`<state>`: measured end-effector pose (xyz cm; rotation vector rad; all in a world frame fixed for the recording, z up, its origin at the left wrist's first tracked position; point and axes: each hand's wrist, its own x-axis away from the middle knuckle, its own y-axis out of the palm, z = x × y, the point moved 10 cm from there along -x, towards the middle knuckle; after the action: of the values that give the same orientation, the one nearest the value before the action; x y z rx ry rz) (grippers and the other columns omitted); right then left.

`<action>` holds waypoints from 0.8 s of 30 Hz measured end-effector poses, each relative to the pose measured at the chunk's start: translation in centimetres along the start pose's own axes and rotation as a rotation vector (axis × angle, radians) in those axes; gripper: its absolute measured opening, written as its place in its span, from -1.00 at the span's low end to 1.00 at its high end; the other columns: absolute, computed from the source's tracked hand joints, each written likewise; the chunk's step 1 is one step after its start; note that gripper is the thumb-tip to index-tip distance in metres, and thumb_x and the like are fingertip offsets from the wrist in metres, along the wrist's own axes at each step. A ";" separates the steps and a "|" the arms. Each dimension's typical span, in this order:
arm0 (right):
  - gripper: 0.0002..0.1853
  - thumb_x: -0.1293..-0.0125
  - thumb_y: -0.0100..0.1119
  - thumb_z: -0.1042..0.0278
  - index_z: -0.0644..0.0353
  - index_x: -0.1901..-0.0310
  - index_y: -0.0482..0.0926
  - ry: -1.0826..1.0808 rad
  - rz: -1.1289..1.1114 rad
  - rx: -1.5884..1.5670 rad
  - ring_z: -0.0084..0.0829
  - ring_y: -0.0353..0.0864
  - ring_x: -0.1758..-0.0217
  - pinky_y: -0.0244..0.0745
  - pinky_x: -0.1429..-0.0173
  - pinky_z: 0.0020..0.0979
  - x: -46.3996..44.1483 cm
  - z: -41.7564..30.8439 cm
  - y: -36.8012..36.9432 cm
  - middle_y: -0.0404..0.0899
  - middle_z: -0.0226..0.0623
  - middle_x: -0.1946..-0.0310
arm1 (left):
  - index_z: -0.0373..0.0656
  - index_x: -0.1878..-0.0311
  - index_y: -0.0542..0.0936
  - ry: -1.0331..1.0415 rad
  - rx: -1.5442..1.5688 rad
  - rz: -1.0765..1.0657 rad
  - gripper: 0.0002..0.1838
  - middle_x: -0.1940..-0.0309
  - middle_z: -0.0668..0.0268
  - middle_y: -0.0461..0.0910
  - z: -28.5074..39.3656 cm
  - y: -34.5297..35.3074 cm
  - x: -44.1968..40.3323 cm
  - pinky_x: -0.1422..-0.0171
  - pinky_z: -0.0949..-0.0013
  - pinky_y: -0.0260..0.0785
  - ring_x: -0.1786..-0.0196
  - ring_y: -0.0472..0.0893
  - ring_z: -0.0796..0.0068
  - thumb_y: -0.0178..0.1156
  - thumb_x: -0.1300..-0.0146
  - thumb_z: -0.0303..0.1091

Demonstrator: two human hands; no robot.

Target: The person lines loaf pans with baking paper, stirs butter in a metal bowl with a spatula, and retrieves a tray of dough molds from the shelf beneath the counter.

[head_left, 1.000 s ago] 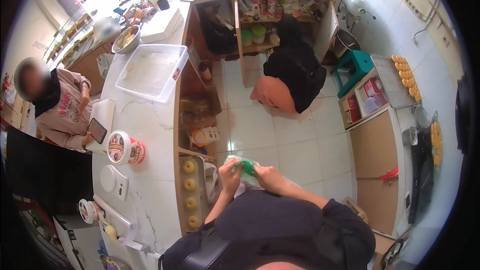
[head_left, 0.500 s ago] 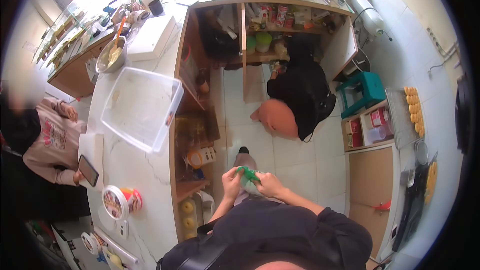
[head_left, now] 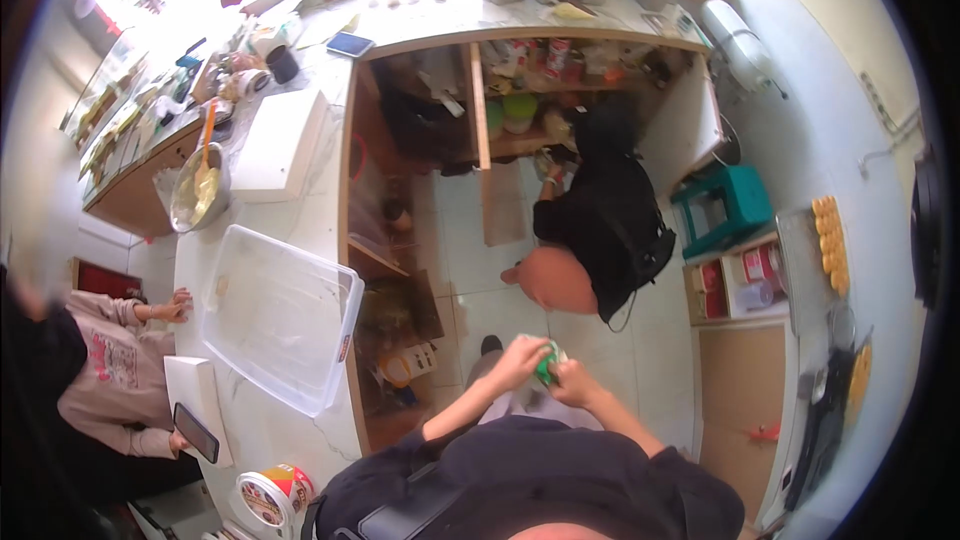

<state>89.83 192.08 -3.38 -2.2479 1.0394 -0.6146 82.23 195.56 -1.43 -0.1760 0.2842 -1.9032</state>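
In front of my body, low in the head view, my left hand (head_left: 519, 361) and my right hand (head_left: 577, 383) are close together. Both have their fingers closed on a crumpled green and whitish plastic bag (head_left: 546, 370). Much of the bag is hidden by the fingers, and what may be inside it cannot be made out. Below the hands are my legs and the tiled floor (head_left: 495, 290).
A crouching person in an orange cap (head_left: 555, 278) reaches into the open cupboard (head_left: 480, 105) ahead. To the left, the counter holds a clear plastic bin (head_left: 280, 315), a bowl (head_left: 190, 202) and a tub (head_left: 275, 493). Another person holds a phone (head_left: 196, 432). A teal stool (head_left: 722, 205) stands right.
Both hands have moved to the right with the bag, which is now more bunched up between them. The standing person's free hand has come down to the counter edge. My view has shifted slightly.
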 end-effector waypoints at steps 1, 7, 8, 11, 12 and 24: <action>-0.81 0.15 0.06 0.34 0.22 0.44 0.48 -0.017 -0.041 0.009 -0.01 0.49 0.44 0.41 0.34 -0.14 0.4 0.5 0.4 0.48 0.00 0.56 | -0.36 0.22 0.49 -0.021 0.017 -0.042 -0.71 0.50 -0.09 0.46 -0.4 0.9 0.1 0.28 0.17 0.29 0.40 0.46 -0.05 -0.03 -0.20 -0.29; -0.81 0.03 0.11 0.26 0.23 0.52 0.49 -0.065 -0.171 -0.072 -0.03 0.48 0.53 0.38 0.40 -0.16 0.9 2.4 1.8 0.46 -0.02 0.63 | -0.36 0.43 0.43 -0.329 0.222 0.009 -0.63 0.62 0.06 0.42 -2.9 2.9 1.5 0.39 0.25 0.21 0.54 0.37 0.19 -0.11 -0.29 -0.19; -0.80 0.01 0.12 0.26 0.23 0.55 0.48 -0.102 -0.177 -0.062 -0.04 0.47 0.55 0.37 0.42 -0.16 0.5 2.5 1.8 0.45 -0.03 0.65 | -0.36 0.45 0.41 -0.340 0.242 0.058 -0.62 0.65 0.11 0.40 -4.1 3.2 1.8 0.41 0.28 0.20 0.56 0.34 0.29 -0.12 -0.29 -0.19; -0.77 -0.04 0.13 0.22 0.22 0.54 0.48 -0.263 -0.197 -0.046 -0.05 0.46 0.57 0.35 0.45 -0.16 -0.7 -0.2 -1.1 0.44 -0.05 0.67 | -0.35 0.48 0.38 -0.345 0.256 0.182 -0.61 0.68 0.20 0.36 -4.1 3.0 1.5 0.45 0.34 0.17 0.57 0.28 0.49 -0.12 -0.30 -0.19; -0.76 -0.06 0.13 0.20 0.22 0.52 0.48 -0.322 -0.205 -0.044 -0.05 0.46 0.58 0.35 0.45 -0.16 -0.5 -1.0 -2.3 0.44 -0.05 0.67 | -0.35 0.48 0.38 -0.345 0.255 0.218 -0.61 0.68 0.22 0.35 -3.6 3.1 1.4 0.45 0.36 0.17 0.56 0.26 0.55 -0.12 -0.30 -0.19; -0.63 0.05 0.27 -0.02 0.15 0.52 0.50 -0.381 -0.373 0.059 -0.15 0.46 0.57 0.34 0.45 -0.27 0.6 6.4 -8.9 0.45 -0.17 0.69 | -0.34 0.49 0.43 -0.501 0.092 0.906 -0.61 0.70 0.17 0.36 -3.5 10.1 3.5 0.44 0.32 0.19 0.59 0.35 0.43 -0.13 -0.29 -0.20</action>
<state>98.81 198.27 -1.97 -2.3978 0.4144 -0.3351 89.24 189.34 -7.70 -0.3787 -0.0716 -0.9282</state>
